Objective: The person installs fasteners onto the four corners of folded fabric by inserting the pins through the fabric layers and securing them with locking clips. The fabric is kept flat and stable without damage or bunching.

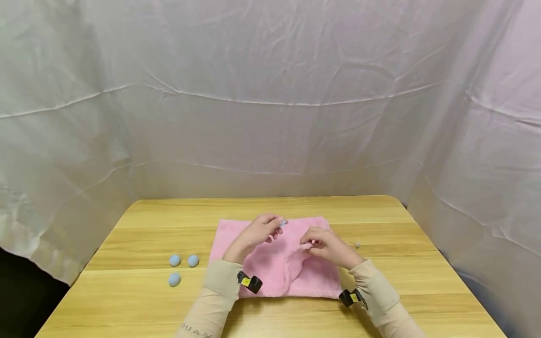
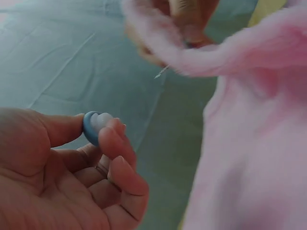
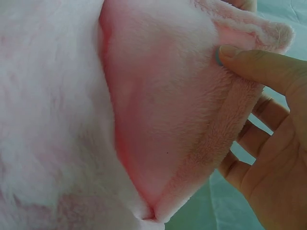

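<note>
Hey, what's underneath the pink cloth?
The pink cloth lies on the wooden table, visible around it. Anything beneath its flat part is covered, so I can't tell.

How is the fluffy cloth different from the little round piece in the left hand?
The fluffy cloth is pink; the round piece is blue and white. The cloth is big; the piece is tiny. The cloth lies partly on the table; the piece is up in the left hand. Both are held by fingers.
</note>
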Demonstrator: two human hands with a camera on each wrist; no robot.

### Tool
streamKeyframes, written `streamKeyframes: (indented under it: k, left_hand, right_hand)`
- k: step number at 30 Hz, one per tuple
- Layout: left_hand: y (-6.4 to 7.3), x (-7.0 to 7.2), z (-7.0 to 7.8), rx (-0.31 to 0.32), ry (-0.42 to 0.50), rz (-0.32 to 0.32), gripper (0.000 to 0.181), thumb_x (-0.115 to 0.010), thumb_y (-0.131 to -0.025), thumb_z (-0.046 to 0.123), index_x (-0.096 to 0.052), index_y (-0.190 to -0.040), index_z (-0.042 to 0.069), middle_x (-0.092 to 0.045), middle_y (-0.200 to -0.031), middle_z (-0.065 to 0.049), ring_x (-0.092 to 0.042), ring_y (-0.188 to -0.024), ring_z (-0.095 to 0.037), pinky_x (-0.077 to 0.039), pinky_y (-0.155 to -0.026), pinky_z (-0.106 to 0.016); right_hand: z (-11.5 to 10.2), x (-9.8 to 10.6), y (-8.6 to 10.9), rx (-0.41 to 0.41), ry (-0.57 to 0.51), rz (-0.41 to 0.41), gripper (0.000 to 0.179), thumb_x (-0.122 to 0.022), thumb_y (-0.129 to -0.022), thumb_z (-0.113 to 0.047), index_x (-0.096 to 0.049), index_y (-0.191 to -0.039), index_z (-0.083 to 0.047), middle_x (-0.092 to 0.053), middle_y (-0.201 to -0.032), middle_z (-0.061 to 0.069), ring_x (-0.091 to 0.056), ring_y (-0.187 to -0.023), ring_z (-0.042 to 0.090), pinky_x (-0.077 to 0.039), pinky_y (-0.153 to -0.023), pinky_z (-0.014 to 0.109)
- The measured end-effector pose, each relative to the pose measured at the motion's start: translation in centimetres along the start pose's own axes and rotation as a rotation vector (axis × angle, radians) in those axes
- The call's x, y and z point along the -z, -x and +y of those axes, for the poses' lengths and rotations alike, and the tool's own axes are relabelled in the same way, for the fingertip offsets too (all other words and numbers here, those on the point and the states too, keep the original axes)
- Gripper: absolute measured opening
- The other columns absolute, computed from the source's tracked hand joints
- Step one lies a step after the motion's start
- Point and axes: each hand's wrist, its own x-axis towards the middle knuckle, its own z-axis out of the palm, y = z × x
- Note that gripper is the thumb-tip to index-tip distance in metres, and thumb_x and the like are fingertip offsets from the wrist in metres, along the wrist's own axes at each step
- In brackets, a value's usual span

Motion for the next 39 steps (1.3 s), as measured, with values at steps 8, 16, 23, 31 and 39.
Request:
streamKeyframes:
  k: [8,16,23,31,39]
  left_hand:
    - [-1.0,-2.0,-1.0,-0.022,-0.012,-0.1,0.038,-0.04,-0.105,0.023,-0.06,-0.119,-0.006,-0.055,-0.078,-0.002,-0.048,-0.064,-0.009,-0.042,-0.058,-0.02]
    - [-1.1,-3.1,-1.2,-0.038,0.012,-0.11,0.035,-0.04,-0.105,0.024,-0.062,-0.105,-0.003,-0.052,-0.071,0.002,-0.045,-0.06,-0.008,-0.038,-0.055,-0.018]
    - [-1.0,-3.1,-1.1,-0.023,0.039,-0.114,0.036,-0.039,-0.105,0.024,-0.061,-0.103,-0.005,-0.052,-0.071,0.002,-0.046,-0.061,-0.008,-0.038,-0.055,-0.019]
    - [-1.1,-3.1,-1.2,-0.019,0.045,-0.113,0.036,-0.04,-0.105,0.025,-0.062,-0.101,-0.003,-0.053,-0.072,0.001,-0.047,-0.062,-0.009,-0.04,-0.056,-0.02]
    - [-0.9,-3.2,-1.2,-0.02,0.042,-0.13,0.037,-0.04,-0.105,0.025,-0.061,-0.104,-0.005,-0.053,-0.072,0.003,-0.048,-0.061,-0.008,-0.041,-0.056,-0.018]
  right_hand:
    - [0.3,-0.2,0.0,-0.023,-0.015,-0.001,0.023,-0.068,-0.082,0.004,-0.068,-0.101,-0.009,-0.07,-0.098,0.005,-0.06,-0.094,0.003,-0.054,-0.085,0.025]
    - [0.4,-0.2,0.0,0.005,-0.018,0.033,0.025,-0.068,-0.081,0.006,-0.068,-0.101,-0.009,-0.07,-0.097,0.006,-0.061,-0.093,0.002,-0.055,-0.083,0.025]
    - [0.4,-0.3,-0.2,0.012,-0.029,0.027,0.025,-0.069,-0.08,0.006,-0.068,-0.101,-0.008,-0.071,-0.098,0.007,-0.061,-0.094,0.003,-0.055,-0.083,0.025]
    - [0.3,-0.2,-0.2,-0.008,-0.031,0.02,0.022,-0.068,-0.082,0.004,-0.068,-0.101,-0.008,-0.07,-0.097,0.007,-0.059,-0.093,0.001,-0.055,-0.082,0.025]
    - [0.3,-0.3,-0.1,-0.02,-0.026,0.02,0.023,-0.068,-0.082,0.004,-0.069,-0.101,-0.009,-0.07,-0.098,0.006,-0.06,-0.094,0.001,-0.055,-0.084,0.025]
